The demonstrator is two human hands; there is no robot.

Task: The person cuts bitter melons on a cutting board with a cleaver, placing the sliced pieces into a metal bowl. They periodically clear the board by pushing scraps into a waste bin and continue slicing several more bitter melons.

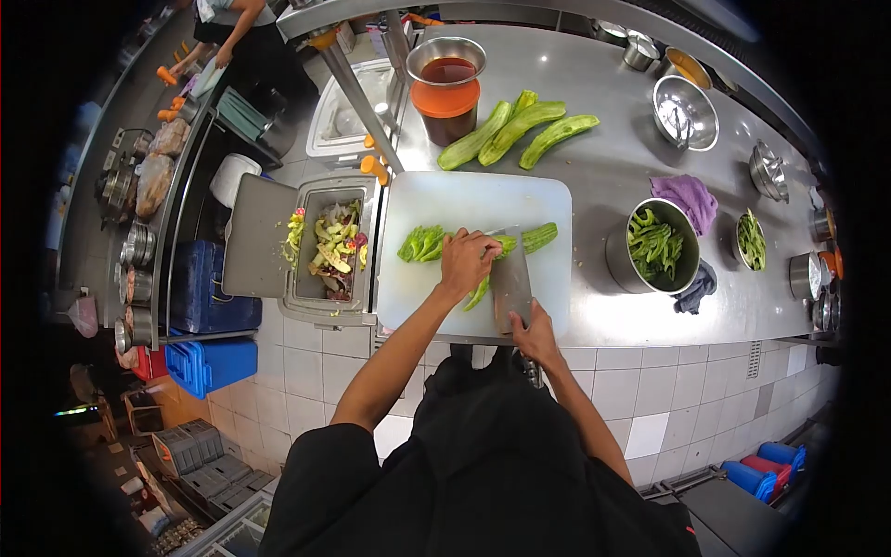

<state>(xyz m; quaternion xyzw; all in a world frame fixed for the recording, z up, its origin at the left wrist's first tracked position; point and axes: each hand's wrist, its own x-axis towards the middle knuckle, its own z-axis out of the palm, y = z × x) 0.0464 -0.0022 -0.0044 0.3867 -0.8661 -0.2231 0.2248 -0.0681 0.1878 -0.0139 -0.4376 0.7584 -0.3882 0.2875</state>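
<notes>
My left hand (467,262) presses down, fingers curled, on a long peeled green gourd (529,239) lying across the white plastic cutting board (427,200) on the steel counter (631,102). My right hand (536,336) is closed around the handle of a broad steel cleaver (510,278), its blade against the gourd beside my left fingers. Cut green pieces (422,243) lie to the left. A steel pot of green slices (653,245) stands to the right.
</notes>
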